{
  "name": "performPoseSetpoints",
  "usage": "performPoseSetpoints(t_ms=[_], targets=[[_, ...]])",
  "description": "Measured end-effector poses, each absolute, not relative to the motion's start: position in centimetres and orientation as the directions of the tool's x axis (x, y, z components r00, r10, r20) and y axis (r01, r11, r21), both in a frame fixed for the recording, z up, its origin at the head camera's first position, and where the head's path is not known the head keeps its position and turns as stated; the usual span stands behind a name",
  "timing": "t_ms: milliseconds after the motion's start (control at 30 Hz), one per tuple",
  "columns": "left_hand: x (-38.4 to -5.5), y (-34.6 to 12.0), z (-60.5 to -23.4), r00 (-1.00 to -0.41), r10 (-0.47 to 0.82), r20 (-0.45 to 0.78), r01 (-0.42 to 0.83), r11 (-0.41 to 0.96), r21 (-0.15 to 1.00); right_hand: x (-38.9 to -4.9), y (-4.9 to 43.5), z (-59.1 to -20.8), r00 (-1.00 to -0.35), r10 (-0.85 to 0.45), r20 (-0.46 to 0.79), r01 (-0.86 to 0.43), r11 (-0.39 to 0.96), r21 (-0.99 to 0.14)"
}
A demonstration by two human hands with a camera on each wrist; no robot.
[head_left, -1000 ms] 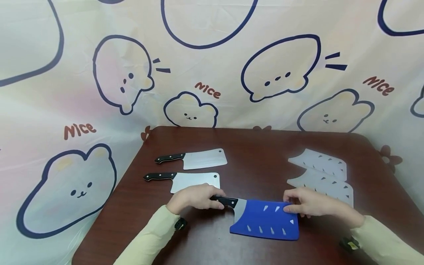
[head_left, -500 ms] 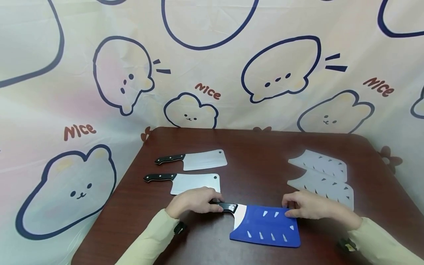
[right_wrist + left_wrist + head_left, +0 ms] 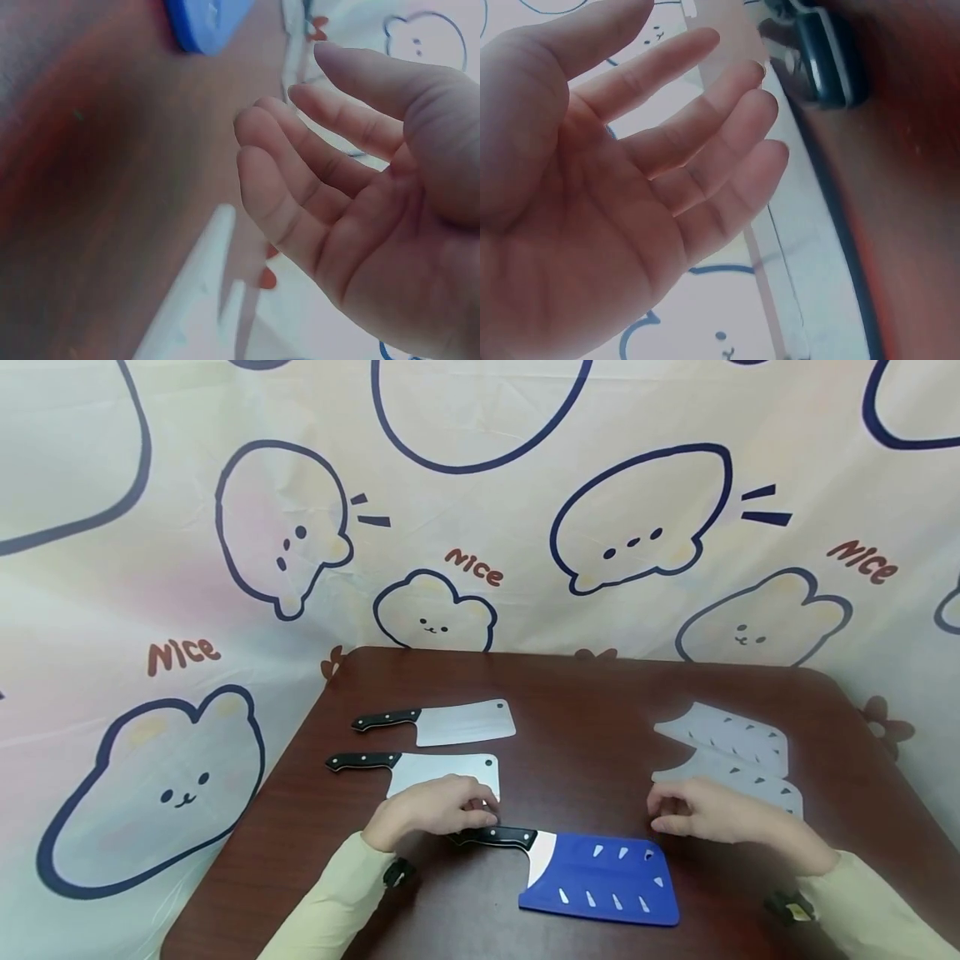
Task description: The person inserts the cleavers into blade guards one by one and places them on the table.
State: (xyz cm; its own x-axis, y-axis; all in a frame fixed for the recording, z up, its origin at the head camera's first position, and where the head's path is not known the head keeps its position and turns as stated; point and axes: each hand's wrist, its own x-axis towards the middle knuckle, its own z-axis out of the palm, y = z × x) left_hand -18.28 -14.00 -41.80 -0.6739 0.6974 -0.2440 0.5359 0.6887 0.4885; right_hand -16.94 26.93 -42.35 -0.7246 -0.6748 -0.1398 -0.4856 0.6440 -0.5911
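Head view: two bare cleavers (image 3: pixel 467 724), one cleaver (image 3: pixel 540 858) in one blue sheath (image 3: pixel 603 877), two white sheaths (image 3: pixel 729 731); the left hand (image 3: pixel 435 812) and right hand (image 3: pixel 705 811) are empty, fingers loosely bent.

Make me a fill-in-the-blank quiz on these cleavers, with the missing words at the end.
1. The one sheathed cleaver wears a blade guard colored ____.
2. The number of bare cleavers is ____.
3. The hand nearer the sheathed cleaver's handle is the ____ one.
4. In the head view, both loose blade guards lie to the ____ of the bare cleavers.
Missing words: blue; two; left; right.
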Motion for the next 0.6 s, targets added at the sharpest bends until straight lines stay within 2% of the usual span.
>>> performPoseSetpoints(t_ms=[167,333,600], targets=[[-18.9,-15.5,-40.9,-0.738,0.639,-0.214,0.473,0.718,0.511,-17.5,28.3,-41.5,-0.762,-0.644,-0.071,-0.515,0.668,-0.537],[-19.4,-17.8,-39.6,-0.826,0.542,-0.156,0.392,0.751,0.532,-17.7,30.6,-40.7,-0.842,-0.535,-0.069,-0.446,0.761,-0.471],[-19.9,-21.5,-38.6,-0.889,0.450,-0.088,0.346,0.784,0.515,-17.9,34.9,-40.2,-0.922,-0.387,-0.024,-0.351,0.859,-0.372]])
